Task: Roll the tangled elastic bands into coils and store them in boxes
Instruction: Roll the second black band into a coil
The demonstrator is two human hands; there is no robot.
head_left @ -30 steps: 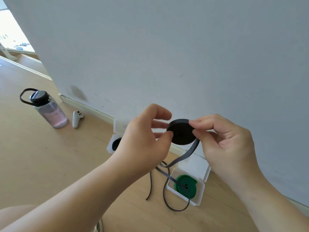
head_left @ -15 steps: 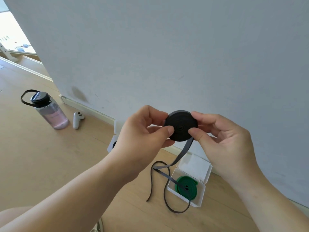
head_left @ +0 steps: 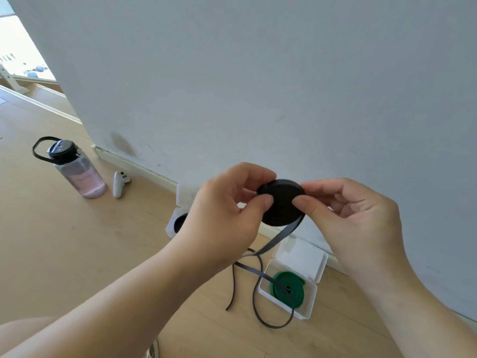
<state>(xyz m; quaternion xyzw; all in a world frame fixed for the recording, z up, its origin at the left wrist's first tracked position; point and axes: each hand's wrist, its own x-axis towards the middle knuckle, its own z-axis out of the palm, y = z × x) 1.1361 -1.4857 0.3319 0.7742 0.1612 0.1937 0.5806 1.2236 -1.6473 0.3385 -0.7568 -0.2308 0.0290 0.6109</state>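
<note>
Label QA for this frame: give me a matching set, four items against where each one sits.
Items:
1. black coil
2. green coil
3. water bottle
4. white controller

Places:
A. in the open white box
B. far left on the floor
C. pinched between left hand and right hand
D. on the floor, right of the bottle

Pairs: 1-C, 2-A, 3-B, 4-D

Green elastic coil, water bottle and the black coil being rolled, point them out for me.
green elastic coil [head_left: 287, 286]: head view, on its wound rings inside the box.
water bottle [head_left: 82, 174]: head view, on its clear body.
black coil [head_left: 280, 206]: head view, on its flat face.
</note>
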